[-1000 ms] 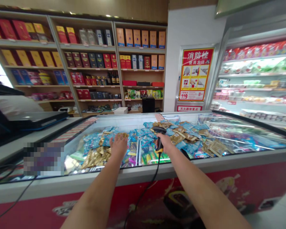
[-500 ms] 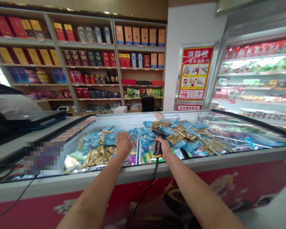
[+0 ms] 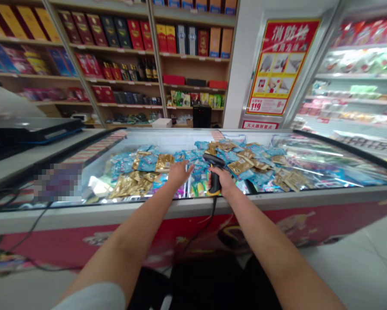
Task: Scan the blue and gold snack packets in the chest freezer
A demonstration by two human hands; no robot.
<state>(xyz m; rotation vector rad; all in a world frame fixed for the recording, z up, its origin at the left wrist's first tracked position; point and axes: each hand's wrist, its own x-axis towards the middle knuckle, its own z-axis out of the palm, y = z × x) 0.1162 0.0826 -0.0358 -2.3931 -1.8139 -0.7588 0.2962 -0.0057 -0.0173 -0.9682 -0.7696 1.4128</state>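
Observation:
My right hand [image 3: 223, 181] is wrapped round the handle of a black and yellow barcode scanner [image 3: 215, 174], its head pointing away to the left. A cable runs down from the handle over the freezer's front. My left hand [image 3: 179, 173] is held with fingers apart over the glass, between two piles of packets, and nothing shows in it. Just left of it lies a gold packet [image 3: 164, 163]. Blue packets [image 3: 149, 162] and more gold packets [image 3: 133, 184] make up the left pile. Further blue and gold packets [image 3: 240, 166] are spread to the right of the scanner.
The chest freezer [image 3: 122, 206] has a glass top with dark edges and a red front. At left stands a counter with a black device [image 3: 47, 129] and loose cables. Boxed goods fill shelves [image 3: 193, 56] behind; a lit display fridge [image 3: 364, 92] stands right.
The view has tipped downward, so the shelves sit higher in it. My left hand has moved right, closer to the scanner, off the gold packet. My right hand keeps hold of the scanner.

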